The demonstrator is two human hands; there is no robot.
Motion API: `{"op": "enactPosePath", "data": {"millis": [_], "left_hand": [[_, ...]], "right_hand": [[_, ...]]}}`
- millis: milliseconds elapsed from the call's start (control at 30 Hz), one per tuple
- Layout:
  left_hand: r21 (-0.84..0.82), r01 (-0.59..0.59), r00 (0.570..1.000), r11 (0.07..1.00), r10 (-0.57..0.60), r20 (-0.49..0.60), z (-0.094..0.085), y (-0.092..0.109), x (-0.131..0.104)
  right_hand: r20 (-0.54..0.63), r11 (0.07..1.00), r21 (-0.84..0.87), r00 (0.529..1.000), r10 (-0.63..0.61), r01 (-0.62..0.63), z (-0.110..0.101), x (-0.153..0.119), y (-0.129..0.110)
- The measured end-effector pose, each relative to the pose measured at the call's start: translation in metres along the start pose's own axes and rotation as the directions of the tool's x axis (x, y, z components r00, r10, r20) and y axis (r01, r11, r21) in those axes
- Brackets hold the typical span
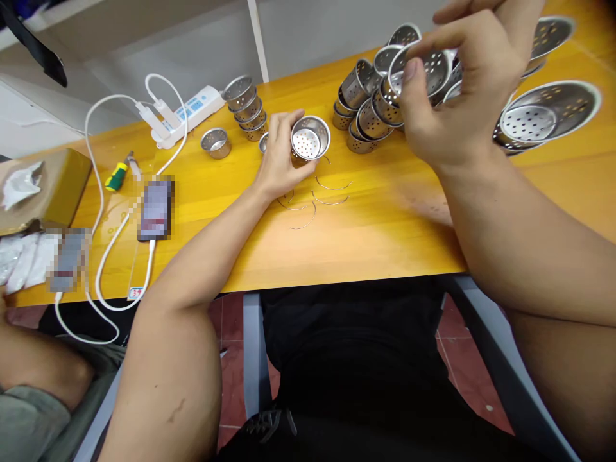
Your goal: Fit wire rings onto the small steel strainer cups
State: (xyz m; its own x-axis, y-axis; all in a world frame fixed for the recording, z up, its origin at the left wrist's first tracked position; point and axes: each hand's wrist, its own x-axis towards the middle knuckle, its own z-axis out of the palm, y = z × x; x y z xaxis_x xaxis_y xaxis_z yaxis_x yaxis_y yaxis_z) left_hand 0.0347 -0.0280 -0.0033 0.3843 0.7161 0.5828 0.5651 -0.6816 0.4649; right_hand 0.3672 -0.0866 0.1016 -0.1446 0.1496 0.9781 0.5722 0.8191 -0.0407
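My left hand [278, 154] is wrapped round a small perforated metal cup [310, 138], its open mouth tilted toward me. Several thin curved wires [332, 186] lie on the table just below that hand. My right hand [466, 83] is raised at the upper right, thumb and index fingertips close together in a pinch, other fingers partly out of frame. Behind it is a pile of perforated metal cups [373, 119], partly hidden by the hand. Whatever the pinch holds, if anything, cannot be made out against the cups.
A stack of metal cups [245, 102] and a single cup [216, 142] stand left of my left hand. Farther left are a power strip [192, 115] with white cables, a screwdriver [116, 177], a phone [156, 208] and a cardboard box [67, 186]. Another person's arm [43, 353] shows at lower left.
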Motion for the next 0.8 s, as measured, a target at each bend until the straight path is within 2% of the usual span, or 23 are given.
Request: {"op": "enactPosePath", "data": {"millis": [33, 67, 100, 133, 167, 200, 233, 267, 300, 333, 367, 400, 433, 567, 633, 733, 800], "left_hand": [[-0.005, 0.003, 0.999, 1.000, -0.003, -0.034, 0.000, -0.002, 0.000], [-0.006, 0.005, 0.997, 1.000, -0.006, -0.072, 0.000, -0.003, 0.001], [-0.002, 0.009, 0.994, 1.000, -0.009, -0.112, -0.001, -0.003, 0.001], [0.003, 0.016, 0.988, 1.000, -0.016, -0.155, -0.002, -0.003, 0.002], [0.006, 0.030, 0.979, 1.000, -0.028, -0.200, -0.003, -0.002, 0.002], [0.000, 0.052, 0.968, 0.999, -0.051, -0.245, -0.005, -0.002, 0.003], [-0.016, 0.083, 0.954, 0.996, -0.084, -0.289, -0.006, -0.002, 0.004], [-0.043, 0.120, 0.935, 0.992, -0.128, -0.332, -0.008, -0.003, 0.005], [-0.078, 0.163, 0.912, 0.984, -0.180, -0.369, -0.009, -0.005, 0.006], [-0.118, 0.207, 0.885, 0.971, -0.238, -0.400, -0.010, -0.008, 0.008], [-0.160, 0.251, 0.858, 0.955, -0.296, -0.420, -0.012, -0.011, 0.009], [-0.199, 0.292, 0.833, 0.936, -0.351, -0.427, -0.013, -0.015, 0.010], [-0.235, 0.329, 0.811, 0.915, -0.401, -0.427, -0.014, -0.018, 0.012], [-0.323, 0.410, 0.758, 0.853, -0.515, -0.399, -0.017, -0.024, 0.014], [-0.341, 0.416, 0.745, 0.843, -0.531, -0.403, -0.018, -0.018, 0.015], [-0.368, 0.420, 0.736, 0.830, -0.548, -0.396, -0.020, -0.004, 0.016], [-0.380, 0.421, 0.740, 0.823, -0.554, -0.381, -0.023, 0.005, 0.016]], "right_hand": [[0.028, 0.997, 0.056, 0.998, -0.048, 0.046, -0.001, 0.003, -0.009], [0.123, 0.994, 0.110, 0.992, -0.043, 0.029, -0.001, 0.004, -0.017], [0.155, 0.982, 0.186, 0.986, -0.063, 0.034, -0.001, 0.005, -0.024], [0.333, 0.971, 0.234, 0.942, -0.036, -0.046, -0.001, 0.005, -0.030], [0.509, 0.959, 0.259, 0.860, -0.034, -0.116, 0.000, 0.003, -0.035], [0.667, 0.949, 0.263, 0.743, -0.048, -0.174, 0.002, 0.001, -0.037], [0.801, 0.946, 0.229, 0.597, -0.051, -0.227, 0.004, -0.001, -0.037], [0.888, 0.947, 0.189, 0.456, -0.052, -0.259, 0.006, -0.004, -0.035], [0.940, 0.948, 0.147, 0.337, -0.047, -0.280, 0.008, -0.007, -0.032], [0.968, 0.948, 0.111, 0.247, -0.036, -0.297, 0.010, -0.011, -0.029], [0.981, 0.946, 0.090, 0.192, -0.030, -0.312, 0.012, -0.014, -0.026], [0.986, 0.941, 0.084, 0.166, -0.031, -0.327, 0.014, -0.017, -0.023], [0.986, 0.934, 0.090, 0.164, -0.034, -0.344, 0.016, -0.019, -0.022], [0.967, 0.907, 0.163, 0.247, -0.068, -0.388, 0.024, -0.029, -0.026], [0.962, 0.911, 0.165, 0.265, -0.064, -0.378, 0.028, -0.033, -0.030], [0.968, 0.946, 0.061, 0.250, 0.022, -0.319, 0.029, -0.033, -0.031], [0.972, 0.959, -0.027, 0.215, 0.090, -0.281, 0.026, -0.027, -0.030]]}}
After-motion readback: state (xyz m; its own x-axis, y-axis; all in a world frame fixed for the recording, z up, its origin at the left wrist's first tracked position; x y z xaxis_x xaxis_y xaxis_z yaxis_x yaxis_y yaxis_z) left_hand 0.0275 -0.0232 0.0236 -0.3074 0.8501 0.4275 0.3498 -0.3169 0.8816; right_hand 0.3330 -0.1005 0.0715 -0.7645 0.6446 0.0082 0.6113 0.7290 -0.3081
